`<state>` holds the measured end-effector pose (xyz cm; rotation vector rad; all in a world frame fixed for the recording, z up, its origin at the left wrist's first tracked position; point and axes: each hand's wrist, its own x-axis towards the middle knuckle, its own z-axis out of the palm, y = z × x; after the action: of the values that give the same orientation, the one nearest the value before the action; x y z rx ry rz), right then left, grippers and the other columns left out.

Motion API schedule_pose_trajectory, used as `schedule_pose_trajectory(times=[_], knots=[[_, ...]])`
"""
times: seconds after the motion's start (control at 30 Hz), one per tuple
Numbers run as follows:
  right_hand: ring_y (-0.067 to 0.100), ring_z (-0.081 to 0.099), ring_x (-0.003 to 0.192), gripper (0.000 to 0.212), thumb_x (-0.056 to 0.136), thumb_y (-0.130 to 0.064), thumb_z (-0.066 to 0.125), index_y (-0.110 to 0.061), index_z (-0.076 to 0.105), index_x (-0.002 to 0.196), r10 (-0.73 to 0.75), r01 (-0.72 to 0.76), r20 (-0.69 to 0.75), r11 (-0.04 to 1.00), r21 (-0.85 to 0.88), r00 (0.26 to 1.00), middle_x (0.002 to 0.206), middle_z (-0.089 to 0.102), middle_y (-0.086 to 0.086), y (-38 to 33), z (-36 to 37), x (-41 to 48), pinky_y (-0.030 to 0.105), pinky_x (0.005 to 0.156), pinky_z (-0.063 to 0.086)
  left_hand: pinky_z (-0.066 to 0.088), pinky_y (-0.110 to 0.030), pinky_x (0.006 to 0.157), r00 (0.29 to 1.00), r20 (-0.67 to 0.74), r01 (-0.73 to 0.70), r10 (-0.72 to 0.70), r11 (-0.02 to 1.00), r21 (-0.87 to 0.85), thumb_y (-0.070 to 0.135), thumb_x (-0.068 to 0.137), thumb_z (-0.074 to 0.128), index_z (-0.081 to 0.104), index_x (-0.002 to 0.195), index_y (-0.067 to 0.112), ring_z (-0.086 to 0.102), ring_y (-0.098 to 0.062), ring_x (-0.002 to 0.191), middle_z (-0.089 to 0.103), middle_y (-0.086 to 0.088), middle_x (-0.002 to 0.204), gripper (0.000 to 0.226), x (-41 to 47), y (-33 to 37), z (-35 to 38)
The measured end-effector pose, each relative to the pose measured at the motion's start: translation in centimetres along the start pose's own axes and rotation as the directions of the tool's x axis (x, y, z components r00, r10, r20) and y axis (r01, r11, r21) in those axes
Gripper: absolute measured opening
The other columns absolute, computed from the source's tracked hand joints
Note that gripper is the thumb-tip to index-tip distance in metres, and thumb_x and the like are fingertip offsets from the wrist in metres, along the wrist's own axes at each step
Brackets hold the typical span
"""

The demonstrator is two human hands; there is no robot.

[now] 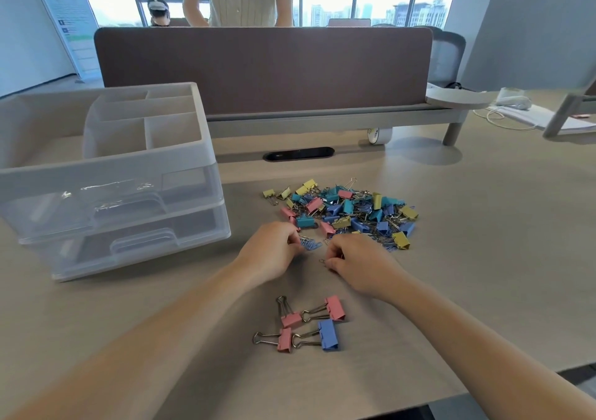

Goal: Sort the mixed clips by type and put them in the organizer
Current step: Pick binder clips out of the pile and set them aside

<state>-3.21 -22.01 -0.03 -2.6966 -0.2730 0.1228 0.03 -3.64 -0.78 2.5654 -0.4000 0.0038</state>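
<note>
Blue paper clips [310,245] are pinched under the curled fingers [292,236] of my left hand [271,252]. My right hand [354,266] nips a single silver paper clip [322,261] at its fingertips. Both hands work the near edge of the mixed pile [348,210] on the surface [467,226]. Four binder clips [306,323] lie apart, closer to me. I judge I'm mid-sort, teasing paper clips out. Next I must gather them and carry them left to a compartment of the organizer [113,161].
</note>
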Motion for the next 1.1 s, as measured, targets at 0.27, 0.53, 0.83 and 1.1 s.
schedule_pose_trajectory(times=[0.27,0.53,0.83,1.1], knots=[[0.009,0.059,0.079,0.012,0.096,-0.028,0.060,-0.025,0.061,0.084,0.033,-0.032,-0.022,0.999,0.019,0.999,0.085,0.064,-0.008,-0.5,0.0,0.3,0.032,0.074,0.053,0.049,-0.028,0.069,1.000,-0.023,0.006,-0.008,0.998,-0.058,0.019,0.094,0.061,0.066,0.085,0.019,0.061,-0.010,0.078,0.067,0.006,0.084,0.010,-0.3,0.3,-0.2],[0.012,0.059,0.085,0.011,0.095,-0.029,0.061,-0.028,0.058,0.084,-0.044,0.045,0.039,0.998,-0.034,0.998,0.089,0.063,-0.008,-2.2,0.9,0.7,0.039,0.081,0.053,0.048,-0.027,0.071,0.999,0.052,0.002,-0.003,1.000,0.005,0.018,0.091,0.063,0.070,0.087,0.020,0.061,-0.009,0.078,0.067,0.009,0.085,0.008,-2.7,-0.9,-2.0],[0.014,0.056,0.082,0.017,0.091,-0.030,0.064,-0.031,0.054,0.078,0.012,-0.003,0.067,0.991,-0.133,0.998,0.087,0.058,-0.009,-0.1,-0.4,-1.1,0.035,0.074,0.052,0.038,-0.019,0.059,0.991,0.063,-0.118,0.119,0.993,-0.018,0.018,0.089,0.062,0.068,0.084,0.026,0.057,-0.007,0.075,0.062,0.012,0.080,0.012,-3.1,2.3,0.9],[0.014,0.059,0.087,0.007,0.093,-0.030,0.061,-0.032,0.061,0.086,0.053,-0.050,0.027,0.992,-0.113,0.998,0.095,0.064,-0.008,1.5,-1.2,-2.0,0.037,0.079,0.054,0.034,-0.010,0.062,0.987,0.038,-0.156,0.159,0.985,-0.066,0.017,0.094,0.058,0.076,0.099,0.022,0.055,0.000,0.077,0.071,0.011,0.096,0.020,-2.7,3.6,1.4]])
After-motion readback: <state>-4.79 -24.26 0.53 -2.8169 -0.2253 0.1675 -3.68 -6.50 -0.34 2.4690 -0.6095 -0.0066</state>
